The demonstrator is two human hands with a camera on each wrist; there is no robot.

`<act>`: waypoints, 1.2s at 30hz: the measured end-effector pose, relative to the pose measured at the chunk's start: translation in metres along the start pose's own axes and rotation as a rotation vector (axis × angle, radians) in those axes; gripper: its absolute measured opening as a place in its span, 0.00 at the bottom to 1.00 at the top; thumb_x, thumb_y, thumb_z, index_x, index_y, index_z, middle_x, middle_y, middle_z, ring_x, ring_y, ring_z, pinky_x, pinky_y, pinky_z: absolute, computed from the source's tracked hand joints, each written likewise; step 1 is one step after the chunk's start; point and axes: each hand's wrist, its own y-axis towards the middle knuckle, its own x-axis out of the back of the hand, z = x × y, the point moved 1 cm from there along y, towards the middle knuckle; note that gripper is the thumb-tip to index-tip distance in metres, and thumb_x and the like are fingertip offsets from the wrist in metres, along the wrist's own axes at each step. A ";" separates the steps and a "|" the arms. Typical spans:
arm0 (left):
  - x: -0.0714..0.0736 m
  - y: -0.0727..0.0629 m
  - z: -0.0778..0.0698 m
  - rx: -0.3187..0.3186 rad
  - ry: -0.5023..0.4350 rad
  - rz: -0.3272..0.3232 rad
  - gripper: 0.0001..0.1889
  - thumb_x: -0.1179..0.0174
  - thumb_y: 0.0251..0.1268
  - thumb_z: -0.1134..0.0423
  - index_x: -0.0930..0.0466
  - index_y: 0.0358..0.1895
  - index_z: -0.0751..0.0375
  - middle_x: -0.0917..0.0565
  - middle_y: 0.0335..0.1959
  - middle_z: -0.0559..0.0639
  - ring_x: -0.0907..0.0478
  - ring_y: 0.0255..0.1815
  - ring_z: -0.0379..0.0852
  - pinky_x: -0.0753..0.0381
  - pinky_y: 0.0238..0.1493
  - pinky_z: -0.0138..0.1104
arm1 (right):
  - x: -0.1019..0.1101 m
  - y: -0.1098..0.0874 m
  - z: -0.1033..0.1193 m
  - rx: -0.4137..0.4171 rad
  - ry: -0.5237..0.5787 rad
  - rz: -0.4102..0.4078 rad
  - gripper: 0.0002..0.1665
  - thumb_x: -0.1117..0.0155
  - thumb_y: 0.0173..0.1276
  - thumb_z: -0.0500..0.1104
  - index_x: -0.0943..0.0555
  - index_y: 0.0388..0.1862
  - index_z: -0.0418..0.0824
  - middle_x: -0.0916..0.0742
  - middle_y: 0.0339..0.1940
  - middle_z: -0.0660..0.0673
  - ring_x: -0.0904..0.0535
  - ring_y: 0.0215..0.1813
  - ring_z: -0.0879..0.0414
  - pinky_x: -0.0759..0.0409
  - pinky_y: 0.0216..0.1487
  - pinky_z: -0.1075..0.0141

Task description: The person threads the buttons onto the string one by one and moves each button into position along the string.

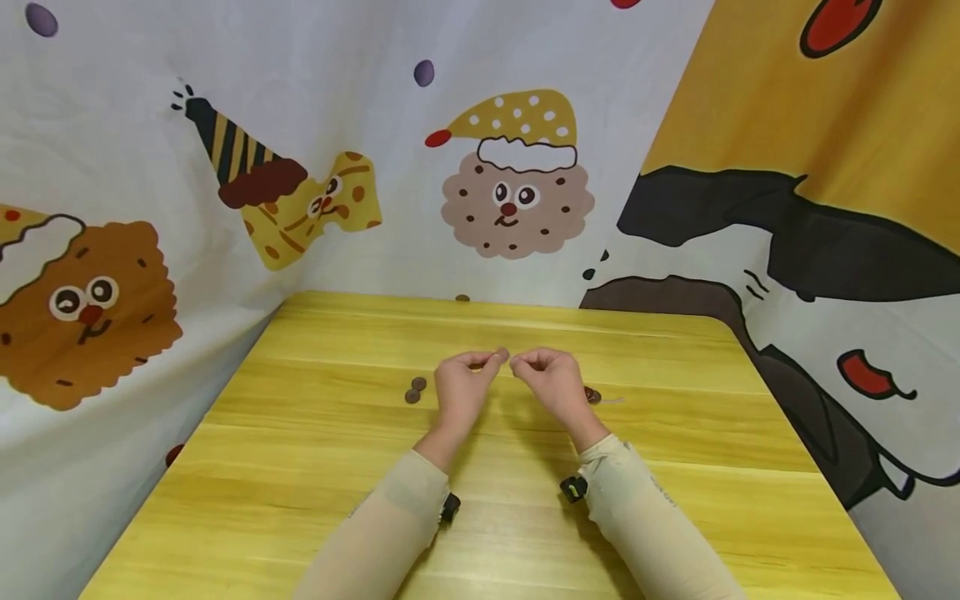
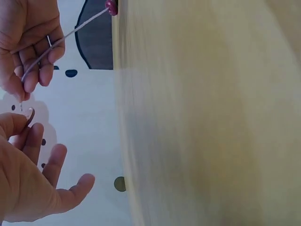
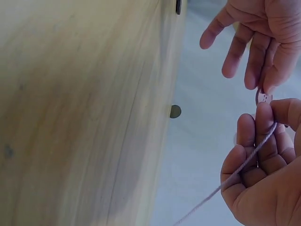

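Observation:
My left hand [image 1: 461, 390] pinches a small round brown button [image 3: 264, 97] between thumb and forefinger, its other fingers spread in the left wrist view. Facing it, my right hand [image 1: 553, 383] pinches a thin pale string [image 3: 244, 162] near its end, with the fingertips right at the button's edge in the right wrist view. From those fingers the string slants across the palm toward dark red buttons [image 2: 111, 7] at the table's edge in the left wrist view. Both hands are raised over the table's middle, fingertips almost meeting.
Two brown buttons [image 1: 416, 390] lie on the wooden table [image 1: 315, 483] left of my left hand. Beyond my right wrist are several reddish-brown buttons [image 1: 593, 396], partly hidden, with a bit of string beside them. A cartoon-printed cloth [image 1: 405, 250] hangs behind the table.

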 end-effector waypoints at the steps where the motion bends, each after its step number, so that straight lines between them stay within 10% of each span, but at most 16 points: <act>1: 0.000 0.000 0.000 -0.010 0.002 -0.006 0.10 0.25 0.69 0.51 0.04 0.38 0.52 0.05 0.38 0.47 0.34 0.12 0.37 0.38 0.14 0.27 | -0.001 0.000 0.000 0.000 -0.002 0.000 0.12 0.27 0.73 0.50 0.06 0.40 0.44 0.05 0.39 0.45 0.14 0.39 0.57 0.16 0.42 0.64; 28: -0.004 -0.006 -0.008 -0.219 0.135 0.010 0.07 0.30 0.74 0.60 0.05 0.44 0.57 0.05 0.34 0.53 0.45 0.06 0.31 0.36 0.10 0.30 | -0.003 -0.001 0.007 -0.031 -0.042 -0.001 0.12 0.28 0.74 0.49 0.07 0.38 0.42 0.05 0.38 0.46 0.14 0.40 0.57 0.18 0.42 0.65; 32: -0.004 -0.005 -0.007 -0.268 0.160 0.048 0.08 0.31 0.75 0.59 0.07 0.46 0.58 0.05 0.39 0.53 0.30 0.10 0.38 0.10 0.31 0.44 | -0.002 -0.001 0.009 -0.025 -0.036 0.011 0.13 0.30 0.77 0.50 0.06 0.41 0.43 0.05 0.40 0.45 0.11 0.45 0.53 0.14 0.46 0.61; 36: -0.004 -0.003 -0.008 -0.258 0.127 0.110 0.08 0.32 0.76 0.58 0.08 0.48 0.58 0.06 0.45 0.53 0.08 0.39 0.50 0.09 0.55 0.51 | -0.001 -0.001 0.009 -0.012 -0.029 0.020 0.13 0.32 0.79 0.49 0.06 0.44 0.43 0.05 0.43 0.44 0.09 0.51 0.49 0.10 0.54 0.53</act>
